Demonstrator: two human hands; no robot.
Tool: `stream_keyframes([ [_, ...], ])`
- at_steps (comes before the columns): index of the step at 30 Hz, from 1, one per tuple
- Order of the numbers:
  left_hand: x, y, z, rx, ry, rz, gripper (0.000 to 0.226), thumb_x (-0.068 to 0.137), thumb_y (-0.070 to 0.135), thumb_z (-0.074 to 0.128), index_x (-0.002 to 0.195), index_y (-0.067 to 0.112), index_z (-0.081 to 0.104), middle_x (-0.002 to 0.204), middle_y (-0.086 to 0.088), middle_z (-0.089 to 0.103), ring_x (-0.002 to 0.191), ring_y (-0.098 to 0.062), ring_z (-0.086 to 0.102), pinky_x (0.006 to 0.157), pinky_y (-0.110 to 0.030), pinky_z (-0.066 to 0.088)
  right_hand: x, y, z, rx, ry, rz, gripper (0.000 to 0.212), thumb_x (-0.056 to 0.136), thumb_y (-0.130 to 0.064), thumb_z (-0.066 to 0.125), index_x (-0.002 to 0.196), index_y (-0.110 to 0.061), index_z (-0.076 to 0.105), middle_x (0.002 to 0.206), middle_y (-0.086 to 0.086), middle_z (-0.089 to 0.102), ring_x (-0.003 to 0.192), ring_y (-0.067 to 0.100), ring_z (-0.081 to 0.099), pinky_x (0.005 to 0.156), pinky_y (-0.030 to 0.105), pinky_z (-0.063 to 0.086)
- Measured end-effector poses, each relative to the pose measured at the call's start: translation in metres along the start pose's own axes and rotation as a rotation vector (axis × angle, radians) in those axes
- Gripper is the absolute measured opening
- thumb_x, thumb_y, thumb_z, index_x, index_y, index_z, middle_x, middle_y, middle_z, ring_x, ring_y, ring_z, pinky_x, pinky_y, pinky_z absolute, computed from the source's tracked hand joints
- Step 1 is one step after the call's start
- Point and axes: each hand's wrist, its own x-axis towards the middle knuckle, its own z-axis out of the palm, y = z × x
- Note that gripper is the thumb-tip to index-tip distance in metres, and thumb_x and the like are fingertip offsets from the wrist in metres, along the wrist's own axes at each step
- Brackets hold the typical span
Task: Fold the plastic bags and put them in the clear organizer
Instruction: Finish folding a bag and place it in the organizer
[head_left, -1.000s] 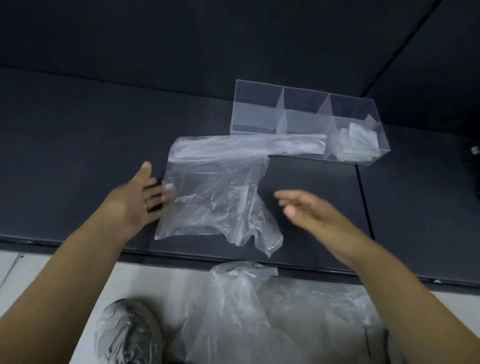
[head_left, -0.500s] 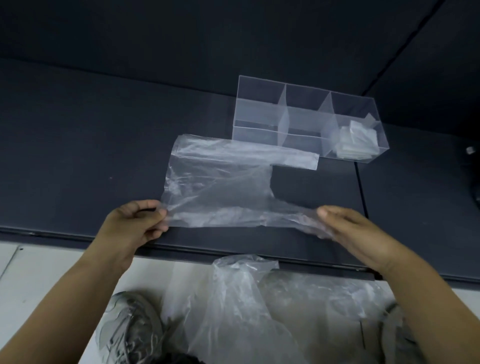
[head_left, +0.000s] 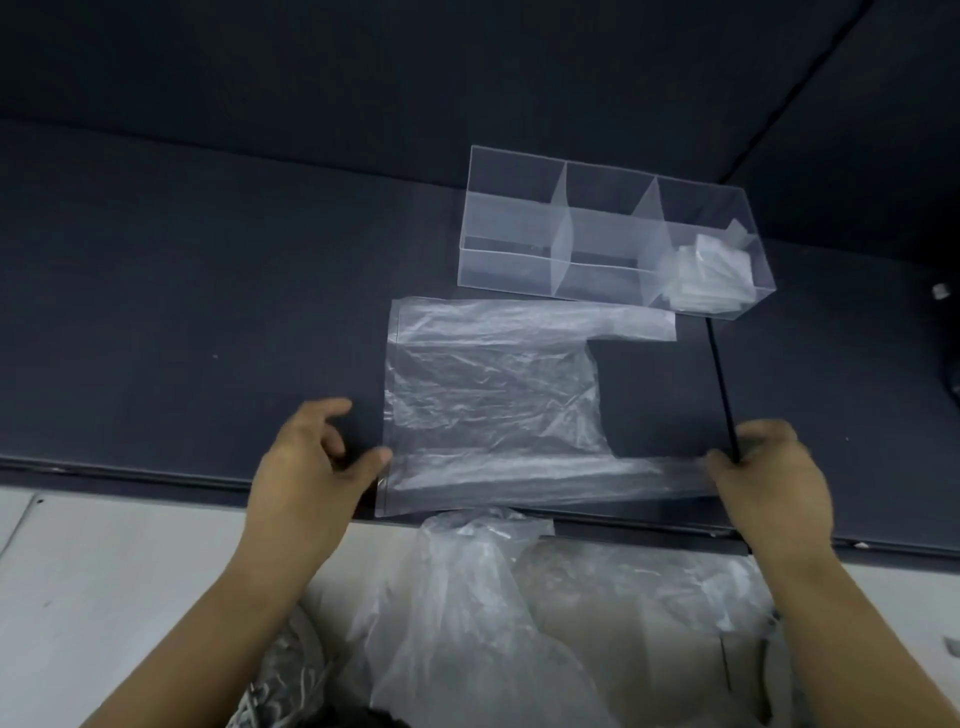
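Note:
A clear plastic bag (head_left: 488, 395) lies spread flat on the dark surface, its two handle strips pointing right. My left hand (head_left: 311, 467) pinches the bag's near left corner between thumb and fingers. My right hand (head_left: 769, 478) grips the end of the near handle strip at the right. Behind the bag stands the clear organizer (head_left: 597, 228) with three compartments. Folded plastic bags (head_left: 706, 275) fill its right compartment; the left and middle ones hold nothing.
A heap of loose plastic bags (head_left: 519, 613) lies below the surface's front edge (head_left: 156, 475), above a light floor. A grey shoe (head_left: 280, 675) shows at the bottom. A seam (head_left: 719, 374) runs across the dark surface at the right.
The crumpled bag has been pulled out flat. Both hands took hold of its near edge and drew it apart and towards me, stretching the near handle strip to the right.

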Motion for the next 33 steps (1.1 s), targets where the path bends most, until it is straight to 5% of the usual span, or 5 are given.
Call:
stream_keyframes([
  [4,0.02,0.028,0.007,0.132,0.192,0.421,0.027,0.093,0.007,0.055,0.119,0.005,0.061,0.106,-0.005,0.058,0.098,-0.029,0.058,0.087,-0.032,0.043,-0.027,-0.078,0.02,0.126,0.126,-0.333,0.037,0.087,-0.011,0.061,0.124,-0.009,0.058,0.125,0.017,0.054,0.116,0.033,0.049,0.101,0.038,0.035],
  [9,0.067,0.038,0.047,0.577,-0.193,0.588,0.061,0.1,0.029,0.035,0.153,0.009,0.01,0.16,-0.01,0.01,0.148,-0.022,0.005,0.12,-0.038,0.001,-0.066,-0.185,0.09,0.221,-0.212,-0.786,0.046,0.1,-0.019,0.04,0.145,-0.011,0.037,0.153,0.008,0.033,0.144,0.021,0.022,0.12,0.03,0.008],
  [15,0.084,0.012,0.058,0.728,-0.173,0.552,0.069,0.094,0.05,0.002,0.152,0.013,-0.005,0.16,-0.001,-0.009,0.147,-0.013,-0.01,0.118,-0.039,-0.01,-0.001,-0.132,0.118,-0.243,-0.174,-0.735,0.067,0.097,-0.058,0.013,0.154,-0.024,0.007,0.162,0.001,-0.002,0.148,0.018,-0.01,0.119,0.043,-0.007],
  [23,0.06,0.015,0.036,0.611,-0.08,0.67,0.062,0.102,0.044,0.025,0.15,0.006,0.022,0.159,-0.01,0.018,0.147,-0.022,0.011,0.12,-0.041,0.002,0.042,-0.039,0.061,-0.209,0.097,-0.368,0.06,0.101,-0.038,0.033,0.151,-0.007,0.022,0.159,0.014,0.016,0.148,0.027,0.009,0.119,0.047,0.004],
  [33,-0.009,-0.032,0.026,0.747,-0.281,0.843,0.077,0.095,0.06,0.023,0.147,0.005,0.03,0.155,-0.011,0.026,0.143,-0.024,0.026,0.114,-0.042,0.02,-0.062,-0.077,0.098,-0.217,-0.167,-0.693,0.063,0.099,-0.052,0.014,0.154,-0.023,0.001,0.162,-0.001,-0.005,0.148,0.014,-0.009,0.12,0.037,-0.009],
])
